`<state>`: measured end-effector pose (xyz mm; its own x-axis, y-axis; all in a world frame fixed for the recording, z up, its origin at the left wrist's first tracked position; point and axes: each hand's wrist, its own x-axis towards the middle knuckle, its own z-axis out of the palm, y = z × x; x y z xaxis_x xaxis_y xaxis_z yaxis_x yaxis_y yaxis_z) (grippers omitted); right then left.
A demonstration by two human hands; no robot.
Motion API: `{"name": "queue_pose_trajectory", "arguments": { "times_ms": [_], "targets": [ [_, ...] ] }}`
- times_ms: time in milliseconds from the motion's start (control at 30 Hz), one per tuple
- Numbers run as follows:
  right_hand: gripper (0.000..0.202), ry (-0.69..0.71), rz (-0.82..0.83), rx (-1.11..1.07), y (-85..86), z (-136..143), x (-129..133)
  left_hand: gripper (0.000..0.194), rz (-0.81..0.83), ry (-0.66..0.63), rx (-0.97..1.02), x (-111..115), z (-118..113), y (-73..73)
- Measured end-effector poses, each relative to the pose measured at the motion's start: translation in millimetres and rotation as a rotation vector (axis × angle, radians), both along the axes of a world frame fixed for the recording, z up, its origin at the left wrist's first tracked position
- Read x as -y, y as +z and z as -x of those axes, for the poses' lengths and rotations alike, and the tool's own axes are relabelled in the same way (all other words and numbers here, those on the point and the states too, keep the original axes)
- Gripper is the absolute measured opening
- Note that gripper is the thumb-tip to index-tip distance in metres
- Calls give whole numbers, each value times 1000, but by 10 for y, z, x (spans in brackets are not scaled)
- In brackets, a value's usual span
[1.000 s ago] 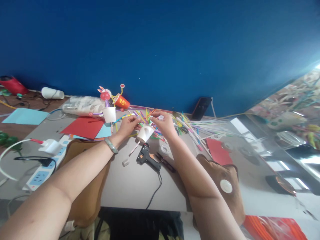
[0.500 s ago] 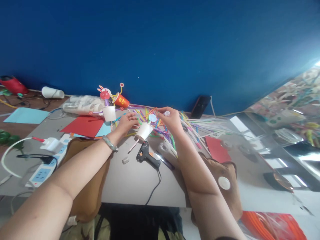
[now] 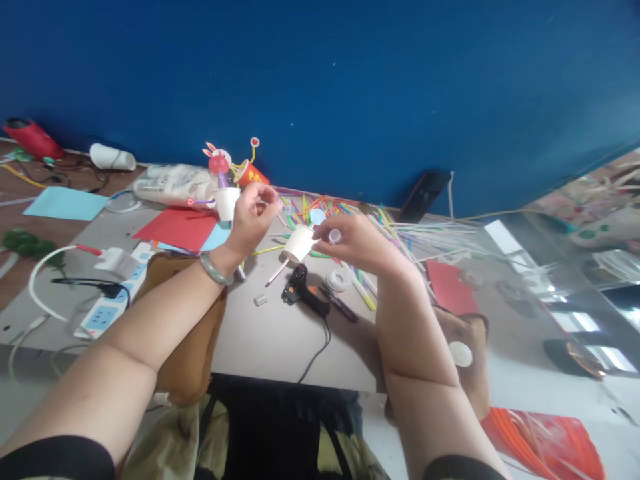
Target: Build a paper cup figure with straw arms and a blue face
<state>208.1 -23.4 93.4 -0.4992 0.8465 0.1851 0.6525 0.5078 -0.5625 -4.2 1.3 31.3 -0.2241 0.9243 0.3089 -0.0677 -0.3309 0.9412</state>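
My right hand (image 3: 350, 241) is closed, thumb and fingertips pinched at the right edge of a tilted white paper cup (image 3: 299, 244). A pale blue disc (image 3: 317, 217) shows above the cup's rim, and a thin pinkish stem (image 3: 277, 273) sticks out below it. On the right hand's fingers sits a small round whitish piece (image 3: 335, 235). My left hand (image 3: 256, 213), raised to the left of this cup, has its fingers curled in; whatever may be between them is too small to see. Just behind it stands another white cup (image 3: 227, 204) with a red rabbit-like figure (image 3: 219, 163).
A black glue gun (image 3: 306, 292) lies before the cup, beside a tape roll (image 3: 339, 279) and a small grey-white piece (image 3: 261, 300). Colourful sticks (image 3: 330, 203) spread along the blue wall. At left are red paper (image 3: 173, 229) and a power strip (image 3: 105, 313).
My left hand has pulled away from the tilted cup, up and to the left. My right hand has come down from the sticks to the cup's right edge. The view has shifted slightly.
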Motion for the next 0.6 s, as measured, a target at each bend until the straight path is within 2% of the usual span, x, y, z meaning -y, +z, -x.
{"name": "queue_pose_trajectory", "arguments": {
  "times_ms": [100,167,300,400,500,600],
  "targets": [
    [7,-26,-66,24,98,-132,35,20,63,-252,-50,144,-2,118],
    [9,-98,-134,30,125,-233,16,25,46,-273,-76,184,-11,145],
    [10,-240,-260,100,63,-410,-130,28,-55,-55,-21,64,35,106],
    [8,-305,-296,187,-27,-457,-248,23,-38,89,-40,-126,195,77],
    [9,-314,-284,257,-76,-438,-297,10,25,113,-298,-273,425,73],
    [14,-321,-271,313,-57,-413,-279,5,13,198,-640,-305,616,100]
  ]
}}
